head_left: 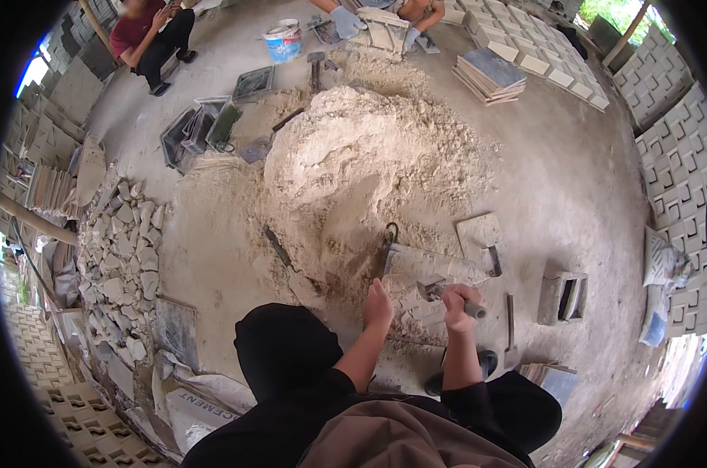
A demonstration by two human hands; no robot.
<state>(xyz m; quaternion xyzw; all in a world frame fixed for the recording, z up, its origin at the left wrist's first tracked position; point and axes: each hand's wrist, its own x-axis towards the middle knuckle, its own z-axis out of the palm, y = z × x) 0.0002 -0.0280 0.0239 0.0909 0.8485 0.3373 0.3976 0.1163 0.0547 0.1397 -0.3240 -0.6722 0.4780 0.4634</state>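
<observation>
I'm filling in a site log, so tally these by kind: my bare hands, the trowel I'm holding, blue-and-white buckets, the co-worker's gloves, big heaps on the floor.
Bare hands (left hand, right hand): 2
Held trowel: 1
Blue-and-white bucket: 1
Grey gloves: 2
Pale sandy heap: 1
Rubble heap: 1
Total: 8

Right grip (pixel 457 306) clenched (left grip (pixel 378 304) pointing forward)
</observation>
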